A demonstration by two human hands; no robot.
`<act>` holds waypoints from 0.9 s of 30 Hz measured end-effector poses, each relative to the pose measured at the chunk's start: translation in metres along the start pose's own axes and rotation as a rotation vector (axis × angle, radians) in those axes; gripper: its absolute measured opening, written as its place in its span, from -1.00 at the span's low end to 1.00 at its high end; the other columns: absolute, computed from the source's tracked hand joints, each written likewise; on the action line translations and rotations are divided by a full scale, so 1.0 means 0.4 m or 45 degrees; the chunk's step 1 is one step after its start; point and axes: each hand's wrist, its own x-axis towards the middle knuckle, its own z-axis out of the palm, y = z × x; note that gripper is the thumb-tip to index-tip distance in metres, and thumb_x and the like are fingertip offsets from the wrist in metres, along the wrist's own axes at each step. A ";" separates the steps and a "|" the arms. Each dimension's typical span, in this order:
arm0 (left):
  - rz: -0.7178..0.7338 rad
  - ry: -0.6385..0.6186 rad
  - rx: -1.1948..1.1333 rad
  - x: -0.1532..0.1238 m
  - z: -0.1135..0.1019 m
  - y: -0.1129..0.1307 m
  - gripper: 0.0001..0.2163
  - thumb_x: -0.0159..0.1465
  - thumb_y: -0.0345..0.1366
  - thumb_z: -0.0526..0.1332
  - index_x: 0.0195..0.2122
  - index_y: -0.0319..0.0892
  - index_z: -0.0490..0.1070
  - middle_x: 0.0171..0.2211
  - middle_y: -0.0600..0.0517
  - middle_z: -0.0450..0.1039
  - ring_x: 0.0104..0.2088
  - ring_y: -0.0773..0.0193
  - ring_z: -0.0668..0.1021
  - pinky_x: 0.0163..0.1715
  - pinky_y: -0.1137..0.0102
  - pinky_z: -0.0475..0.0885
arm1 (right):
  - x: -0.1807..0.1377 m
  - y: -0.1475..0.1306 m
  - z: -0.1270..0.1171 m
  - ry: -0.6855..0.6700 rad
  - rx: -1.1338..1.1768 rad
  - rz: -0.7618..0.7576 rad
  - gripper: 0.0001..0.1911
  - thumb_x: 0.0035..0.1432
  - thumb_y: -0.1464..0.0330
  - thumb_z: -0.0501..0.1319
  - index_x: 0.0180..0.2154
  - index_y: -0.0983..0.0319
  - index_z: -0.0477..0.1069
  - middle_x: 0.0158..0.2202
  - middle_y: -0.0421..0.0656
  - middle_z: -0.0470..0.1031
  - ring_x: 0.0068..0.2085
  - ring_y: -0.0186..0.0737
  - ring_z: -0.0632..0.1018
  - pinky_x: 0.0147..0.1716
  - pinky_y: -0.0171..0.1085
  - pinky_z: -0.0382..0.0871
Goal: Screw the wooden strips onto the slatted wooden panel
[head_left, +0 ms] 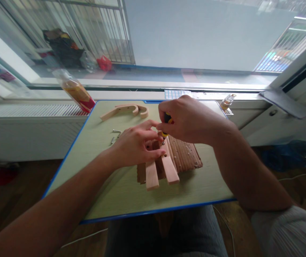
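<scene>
My right hand [182,116] is closed around the black and yellow handle of a screwdriver [165,134]. The screwdriver stands nearly upright, its tip at a small metal fastener in the right-hand wooden piece [171,171]. From the left, my left hand [138,142] grips the wood beside the tip, thumb below and fingers above. A second wooden piece [152,178] lies alongside, partly under my left hand. Both pieces have drilled holes and rest on corrugated brown cardboard [186,157] marked with small punctures. My hands hide their far ends.
Two curved wooden hooks [123,109] lie at the back left of the blue-edged table [110,200]. Near my left hand are a hex key [117,131] and a small metal pin [112,140]. A bottle [76,92] and a small glass bottle [228,101] stand beyond the table.
</scene>
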 end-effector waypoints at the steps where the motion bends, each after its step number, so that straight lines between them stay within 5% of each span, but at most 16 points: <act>1: 0.006 -0.002 0.000 0.000 0.000 -0.001 -0.84 0.24 -0.14 0.51 -0.22 -0.06 0.71 0.21 -0.05 0.58 -0.15 0.17 0.65 -0.15 0.23 0.58 | -0.001 -0.001 -0.001 -0.010 -0.002 0.008 -0.77 0.34 0.25 0.23 -0.20 0.24 0.61 -0.40 -0.08 0.53 -0.35 -0.18 0.40 -0.32 -0.15 0.08; 10: -0.010 0.010 0.067 -0.003 0.002 -0.004 -0.81 0.26 -0.08 0.50 -0.23 -0.07 0.71 0.02 -0.05 0.61 -0.29 0.24 0.61 -0.34 0.31 0.48 | -0.018 0.003 -0.019 -0.148 0.203 -0.146 -0.75 0.20 0.41 0.22 -0.09 0.25 0.56 -0.15 -0.04 0.63 -0.19 -0.16 0.49 -0.22 -0.21 0.23; 13: -0.025 0.007 0.069 -0.003 0.001 0.000 -0.80 0.24 -0.08 0.51 -0.23 -0.07 0.71 -0.03 -0.05 0.62 -0.30 0.24 0.61 -0.33 0.30 0.49 | -0.016 0.005 -0.020 -0.140 0.213 -0.160 -0.73 0.17 0.43 0.22 -0.10 0.24 0.57 -0.18 -0.07 0.63 -0.21 -0.18 0.47 -0.20 -0.21 0.21; 21: 0.029 0.002 0.017 -0.001 0.000 -0.005 -0.83 0.27 -0.10 0.50 -0.21 -0.04 0.71 0.29 -0.06 0.52 -0.02 0.07 0.67 -0.04 0.16 0.59 | -0.016 0.004 -0.015 -0.025 0.129 -0.079 -0.72 0.15 0.42 0.25 -0.09 0.21 0.58 -0.31 -0.12 0.57 -0.30 -0.18 0.45 -0.27 -0.19 0.14; 27: -0.009 0.013 0.021 -0.002 0.001 0.000 -0.85 0.24 -0.14 0.51 -0.24 -0.06 0.70 0.05 -0.07 0.61 -0.15 0.13 0.64 -0.21 0.24 0.54 | 0.007 -0.005 0.011 0.001 0.085 0.018 -0.74 0.32 0.25 0.22 -0.11 0.27 0.57 -0.37 -0.05 0.52 -0.36 -0.17 0.37 -0.33 -0.14 0.09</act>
